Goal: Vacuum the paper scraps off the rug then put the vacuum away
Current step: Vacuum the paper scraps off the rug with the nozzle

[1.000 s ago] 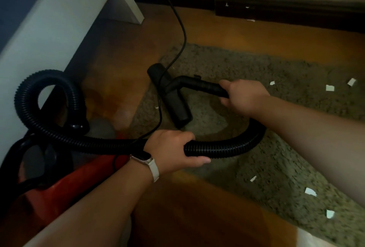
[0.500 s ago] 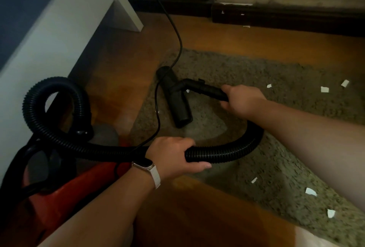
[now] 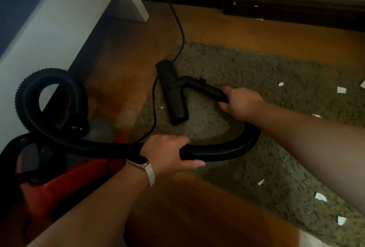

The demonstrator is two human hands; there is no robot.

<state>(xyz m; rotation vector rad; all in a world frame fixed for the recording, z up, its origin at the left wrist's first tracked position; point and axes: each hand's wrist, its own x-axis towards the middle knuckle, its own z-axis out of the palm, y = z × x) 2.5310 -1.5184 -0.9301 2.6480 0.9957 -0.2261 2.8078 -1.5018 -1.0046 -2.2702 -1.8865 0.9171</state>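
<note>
A black ribbed vacuum hose (image 3: 223,150) curves across the near edge of the grey shaggy rug (image 3: 256,72). My left hand (image 3: 169,152) grips the hose in its middle. My right hand (image 3: 240,103) holds the black handle tube that leads to the floor nozzle (image 3: 174,96), which lies on the rug's left edge. The red vacuum body (image 3: 59,189) sits at the lower left, with the hose looped above it. White paper scraps lie on the rug: one (image 3: 341,89) at the far right, one (image 3: 320,196) near right, a small one (image 3: 161,107) beside the nozzle.
A black power cord (image 3: 178,21) runs from the top of the view past the nozzle toward the vacuum. A white furniture panel (image 3: 59,19) stands at the left. A dark skirting board (image 3: 296,12) lines the far wall. Brown wooden floor (image 3: 122,64) surrounds the rug.
The nozzle has slid a little farther from me along the rug's left edge, and my right hand moved with it. My left hand kept its grip on the hose.
</note>
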